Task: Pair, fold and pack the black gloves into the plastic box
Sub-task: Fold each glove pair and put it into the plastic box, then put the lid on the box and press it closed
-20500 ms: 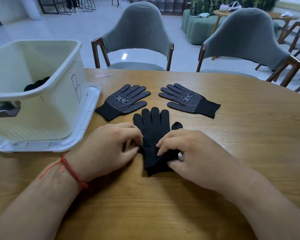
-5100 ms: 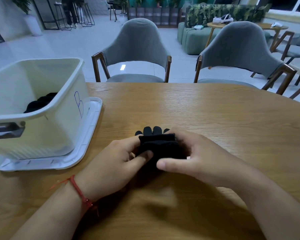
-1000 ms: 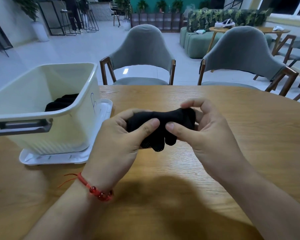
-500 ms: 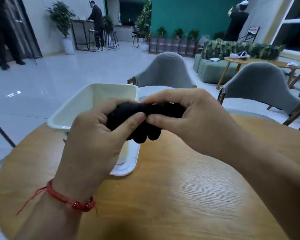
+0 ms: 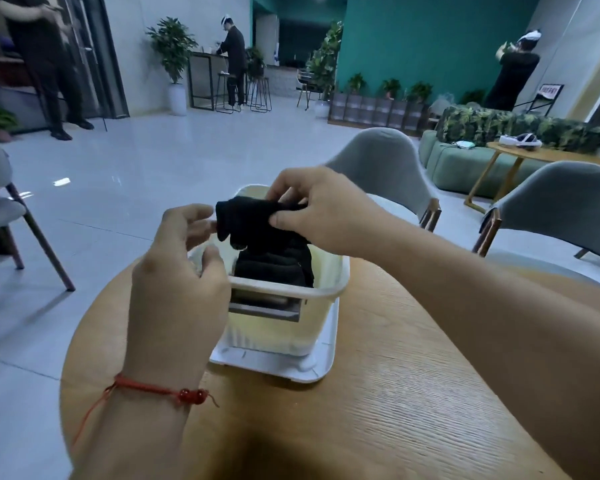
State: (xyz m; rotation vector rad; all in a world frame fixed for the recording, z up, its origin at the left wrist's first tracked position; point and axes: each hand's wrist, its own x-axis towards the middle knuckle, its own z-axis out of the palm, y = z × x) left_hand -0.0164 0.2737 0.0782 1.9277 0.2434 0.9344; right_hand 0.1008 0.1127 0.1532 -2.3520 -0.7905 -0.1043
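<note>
On my feed, the right hand (image 5: 326, 211) pinched a folded bundle of black gloves (image 5: 253, 216) between thumb and fingers, holding it in the air above the cream plastic box (image 5: 326, 293). The left hand (image 5: 179, 268), with a red string bracelet (image 5: 153, 389) on its wrist, hovered just beside the bundle, fingers loosely curled and gripping nothing. More folded black gloves (image 5: 274, 266) lay inside the box, which stood on a white lid (image 5: 323, 355) on the round wooden table (image 5: 395, 393). A far sign (image 5: 551, 91) was too small to read.
</note>
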